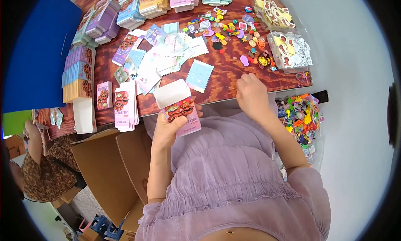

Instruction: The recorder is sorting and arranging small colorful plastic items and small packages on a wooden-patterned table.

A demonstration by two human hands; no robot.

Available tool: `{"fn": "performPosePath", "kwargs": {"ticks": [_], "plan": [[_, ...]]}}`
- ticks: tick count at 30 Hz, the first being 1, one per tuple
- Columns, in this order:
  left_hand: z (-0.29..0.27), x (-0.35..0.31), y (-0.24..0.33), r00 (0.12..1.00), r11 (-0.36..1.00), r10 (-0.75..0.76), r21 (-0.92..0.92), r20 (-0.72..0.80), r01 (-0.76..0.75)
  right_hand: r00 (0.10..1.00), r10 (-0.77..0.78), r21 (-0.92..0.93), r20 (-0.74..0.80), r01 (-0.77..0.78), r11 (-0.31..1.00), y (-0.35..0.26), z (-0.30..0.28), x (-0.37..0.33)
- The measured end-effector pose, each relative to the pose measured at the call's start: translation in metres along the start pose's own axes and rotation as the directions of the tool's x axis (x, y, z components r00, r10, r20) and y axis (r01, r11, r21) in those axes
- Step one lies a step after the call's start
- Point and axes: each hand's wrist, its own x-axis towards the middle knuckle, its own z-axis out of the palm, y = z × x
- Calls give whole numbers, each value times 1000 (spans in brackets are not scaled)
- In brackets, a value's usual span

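Pink card gives the stacked cartons at the bench's near left edge their colour. Just to their right, by that edge, the person's left hand has a pink printed carton in its grip, thumb across the front, fingertips showing past the right side, white flap raised at the far end. I'd expect it to be light, fairly stiff along its folds, easily dented on the broad faces and a little slippery if glossy; hold it low by the side edges, clear of the flap. Farther right, beyond a scalloped blue card, the right hand curls by the near edge; whether its grip contains anything, I cannot tell.
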Motion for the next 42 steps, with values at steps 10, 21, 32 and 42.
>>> {"fn": "performPosePath", "kwargs": {"ticks": [10,21,32,42], "plan": [[1,-11,0,999,995,-24,96,-33,27,981,74,278,179,-122,953,-37,5,-63],[30,-17,-30,978,979,-184,-70,102,192,981,191,964,39,-88,252,-81,-16,-40],[31,-14,-50,987,986,-100,-119,125,115,995,100,982,28,-46,185,-63,-13,-33],[15,-7,-49,958,973,-217,-30,189,227,990,20,954,141,-141,265,-65,-21,-33]]}}
